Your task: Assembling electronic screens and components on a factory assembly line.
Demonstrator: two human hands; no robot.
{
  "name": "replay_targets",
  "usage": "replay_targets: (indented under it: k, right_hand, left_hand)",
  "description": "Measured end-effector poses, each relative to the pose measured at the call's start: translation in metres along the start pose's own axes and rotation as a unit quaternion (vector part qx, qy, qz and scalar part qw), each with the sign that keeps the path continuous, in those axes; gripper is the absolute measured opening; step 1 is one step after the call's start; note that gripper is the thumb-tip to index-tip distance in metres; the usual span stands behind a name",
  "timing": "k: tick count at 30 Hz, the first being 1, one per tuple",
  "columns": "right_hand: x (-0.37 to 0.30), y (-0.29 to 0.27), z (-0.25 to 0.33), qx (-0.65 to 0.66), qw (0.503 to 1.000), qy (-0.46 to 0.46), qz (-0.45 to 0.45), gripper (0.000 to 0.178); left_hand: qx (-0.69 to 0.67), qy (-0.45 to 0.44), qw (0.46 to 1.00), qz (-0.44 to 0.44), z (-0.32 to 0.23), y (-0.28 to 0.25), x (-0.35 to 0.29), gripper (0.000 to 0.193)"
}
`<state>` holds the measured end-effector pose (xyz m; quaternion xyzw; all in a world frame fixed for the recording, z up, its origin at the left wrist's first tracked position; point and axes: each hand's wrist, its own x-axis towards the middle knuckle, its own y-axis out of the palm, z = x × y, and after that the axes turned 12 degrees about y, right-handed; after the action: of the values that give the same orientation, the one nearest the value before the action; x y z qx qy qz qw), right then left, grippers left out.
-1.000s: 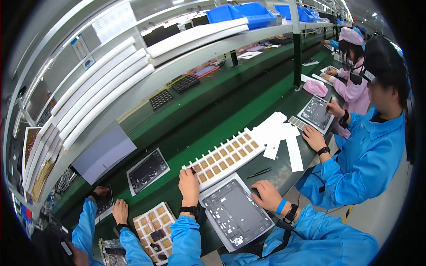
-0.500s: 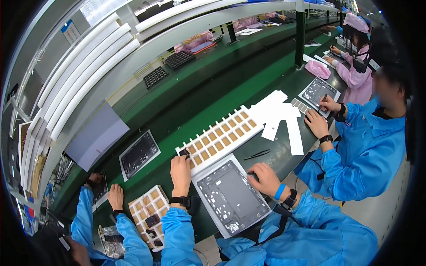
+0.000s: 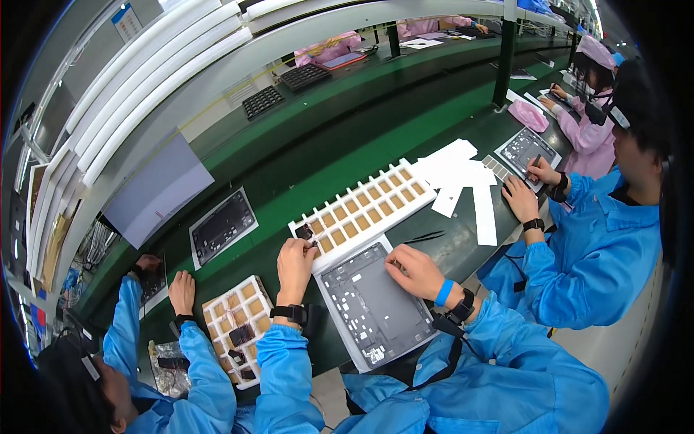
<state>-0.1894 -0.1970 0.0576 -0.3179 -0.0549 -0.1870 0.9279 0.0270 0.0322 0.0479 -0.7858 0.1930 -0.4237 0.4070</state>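
A grey tablet-like housing (image 3: 376,307) with white patches and small fittings lies on a white sheet in front of me. Over its upper right part is my right hand (image 3: 418,272), fingers bent and drawn together; what they hold, if anything, is hidden. My left hand (image 3: 295,271) is at the near left end of a white compartment tray (image 3: 345,244), its fingertips pinching a small dark part (image 3: 314,246). Another dark piece (image 3: 303,231) sits in the tray's end compartment. Most of the tray's other compartments show brown bottoms.
Black tweezers (image 3: 423,237) lie right of the housing, near loose white sheets (image 3: 463,173). Co-workers in blue sit close on both sides. A second compartment tray (image 3: 238,325) stands left of my left forearm. Another dark housing (image 3: 223,226) lies beyond it.
My right hand has moved left and up over the housing; the dark object under its fingers no longer shows. My left fingertips have drawn slightly away from the dark piece in the tray.
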Motion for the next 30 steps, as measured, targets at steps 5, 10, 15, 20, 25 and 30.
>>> replay_targets:
  k: [5, 10, 15, 20, 25, 30]
  right_hand:
    - [0.008, 0.008, 0.010, 0.001, 1.000, -0.006, 0.016, 0.012]
    - [0.020, 0.016, 0.021, 0.006, 0.999, -0.032, 0.034, 0.012]
    - [0.029, 0.022, 0.027, 0.003, 0.998, -0.040, 0.052, 0.012]
    - [0.031, 0.029, 0.028, 0.021, 0.997, -0.042, 0.056, 0.012]
    - [0.030, 0.033, 0.026, 0.015, 0.997, -0.038, 0.068, 0.013]
    - [0.031, 0.032, 0.025, 0.019, 0.997, -0.031, 0.072, 0.013]
  left_hand:
    - [0.006, -0.009, 1.000, -0.003, -0.005, -0.005, -0.004, 0.020]
    - [-0.078, -0.010, 0.997, -0.012, -0.010, -0.010, -0.007, 0.019]
    - [-0.003, 0.045, 0.999, 0.007, -0.007, -0.012, -0.007, 0.017]
    - [-0.029, -0.029, 0.998, 0.044, -0.015, -0.018, -0.006, 0.017]
    - [-0.093, -0.043, 0.992, 0.080, -0.020, -0.035, -0.004, 0.018]
    - [-0.032, 0.033, 0.998, 0.039, -0.011, -0.042, -0.006, 0.013]
